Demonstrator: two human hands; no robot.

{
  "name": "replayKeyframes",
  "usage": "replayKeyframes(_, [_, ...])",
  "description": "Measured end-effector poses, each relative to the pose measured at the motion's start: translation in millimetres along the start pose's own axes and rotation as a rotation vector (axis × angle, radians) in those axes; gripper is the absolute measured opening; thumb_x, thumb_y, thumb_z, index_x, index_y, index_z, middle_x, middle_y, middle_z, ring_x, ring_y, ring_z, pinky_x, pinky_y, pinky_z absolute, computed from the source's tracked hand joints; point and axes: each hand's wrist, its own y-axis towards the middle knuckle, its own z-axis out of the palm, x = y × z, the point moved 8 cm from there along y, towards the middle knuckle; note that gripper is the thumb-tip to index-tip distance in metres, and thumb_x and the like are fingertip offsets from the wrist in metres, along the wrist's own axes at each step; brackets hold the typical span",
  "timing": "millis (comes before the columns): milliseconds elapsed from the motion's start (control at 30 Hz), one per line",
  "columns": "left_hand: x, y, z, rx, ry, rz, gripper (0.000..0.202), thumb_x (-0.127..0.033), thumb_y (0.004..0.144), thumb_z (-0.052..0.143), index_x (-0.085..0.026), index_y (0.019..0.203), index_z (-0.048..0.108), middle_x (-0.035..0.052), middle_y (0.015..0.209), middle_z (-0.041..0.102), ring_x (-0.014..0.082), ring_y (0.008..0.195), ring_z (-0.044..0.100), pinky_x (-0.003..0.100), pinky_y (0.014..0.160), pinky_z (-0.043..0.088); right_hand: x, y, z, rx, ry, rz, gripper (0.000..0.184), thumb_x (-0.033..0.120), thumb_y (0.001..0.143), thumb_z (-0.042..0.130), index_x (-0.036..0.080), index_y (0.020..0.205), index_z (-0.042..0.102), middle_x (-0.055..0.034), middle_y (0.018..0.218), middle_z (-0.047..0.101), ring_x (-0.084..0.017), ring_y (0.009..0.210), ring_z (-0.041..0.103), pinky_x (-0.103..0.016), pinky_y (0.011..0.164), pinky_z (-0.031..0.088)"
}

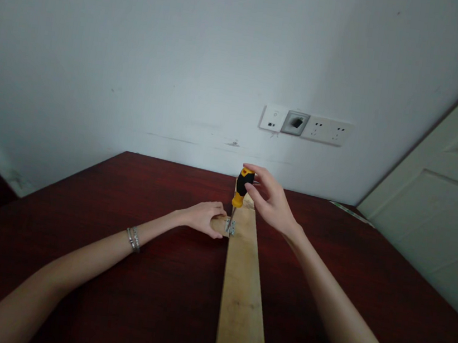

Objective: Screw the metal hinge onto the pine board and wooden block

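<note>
A long wooden board (pixel 241 297) lies lengthwise on the table. Against its left side sits a small wood block (pixel 219 225), with a metal hinge (pixel 230 226) spanning the joint between the two. My left hand (pixel 205 217) is closed around the block, thumb and fingers on opposite sides. In my right hand (pixel 270 199) is a yellow and black screwdriver (pixel 245 182), gripped by its handle between thumb and fingers. The screwdriver leans slightly, its shaft pointing down at the hinge. Whether its tip sits in a screw is too small to tell.
The dark red table (pixel 145 295) meets a white wall (pixel 186 48) at the back. Sockets (pixel 326 130) and a black plug (pixel 298 122) are on that wall. A pale panelled door (pixel 455 184) stands at the right, with a thin strip (pixel 351 212) near the table's back right corner.
</note>
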Motion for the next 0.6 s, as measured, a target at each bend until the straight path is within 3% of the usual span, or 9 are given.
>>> replayKeyframes(100, [0.0,0.0,0.7,0.003,-0.005,0.006,0.060,-0.047,0.064,0.075,-0.016,0.113,0.059,0.0088,0.110,0.057,0.0251,0.099,0.058,0.035,0.087,0.045,-3.7,-0.3,-0.2,-0.016,-0.005,-0.009,0.037,0.028,0.091,0.049,0.031,0.128,0.049,-0.0073,0.123,0.054,-0.021,0.109,0.054,-0.043,0.089,0.053])
replayKeyframes(300, [-0.9,-0.7,-1.1,-0.004,-0.014,-0.005,0.059,-0.047,0.064,0.075,-0.018,0.113,0.059,0.0082,0.111,0.057,0.0250,0.099,0.058,0.035,0.088,0.045,-11.7,-2.8,-1.3,-0.125,0.032,0.072,0.046,0.035,0.079,0.067,0.029,0.121,0.050,-0.0074,0.119,0.051,-0.021,0.100,0.059,-0.037,0.078,0.056])
replayKeyframes(500, [-1.2,-0.3,-1.4,-0.003,-0.015,-0.010,0.059,-0.046,0.063,0.076,-0.020,0.113,0.059,0.0083,0.114,0.057,0.0260,0.102,0.057,0.036,0.088,0.045,-2.6,-3.3,2.9,-0.021,0.062,0.053,0.038,0.030,0.090,0.051,0.029,0.128,0.048,-0.0074,0.128,0.054,-0.021,0.106,0.058,-0.042,0.087,0.054])
replayKeyframes(600, [-1.9,-0.4,-1.5,-0.001,-0.009,-0.004,0.059,-0.047,0.063,0.076,-0.019,0.113,0.059,0.0086,0.113,0.057,0.0257,0.101,0.057,0.036,0.088,0.045,-3.4,-2.9,0.3,-0.058,0.065,0.037,0.036,0.029,0.089,0.053,0.029,0.125,0.051,-0.0066,0.121,0.058,-0.021,0.103,0.059,-0.042,0.088,0.053])
